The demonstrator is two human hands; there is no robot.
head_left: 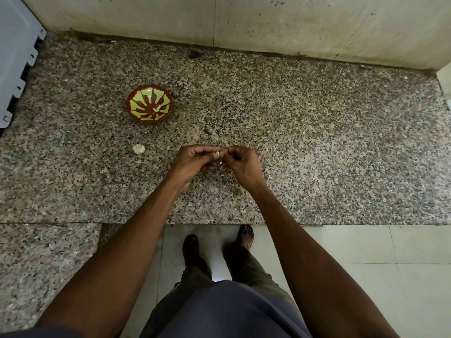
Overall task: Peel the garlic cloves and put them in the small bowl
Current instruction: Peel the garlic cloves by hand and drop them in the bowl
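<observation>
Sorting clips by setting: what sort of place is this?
Probably a home kitchen: a speckled granite counter against a tiled wall, with a small bowl and garlic on it.

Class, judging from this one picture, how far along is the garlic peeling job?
Done: one pale peeled clove lies in the small bowl. In hand: the left hand and right hand pinch a clove between them, mid-peel. Left: the garlic piece on the counter near the bowl.
</observation>
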